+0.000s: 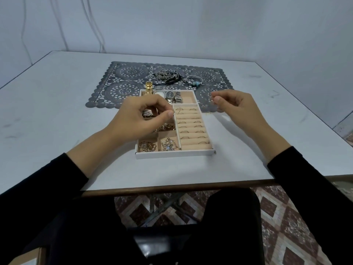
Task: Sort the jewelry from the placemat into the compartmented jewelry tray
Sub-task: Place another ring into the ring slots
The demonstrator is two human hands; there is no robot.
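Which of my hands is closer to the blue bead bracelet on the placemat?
Right. The right hand hovers just in front and to the right of the bracelet; the left hand is over the tray's left compartments, farther away.

The pale white-topped bench with a brown front edge stands before me. A grey openwork lace-pattern placemat lies flat at its middle. A white compartmented jewelry tray with beige lining rests nearer me, its far end overlapping the placemat.
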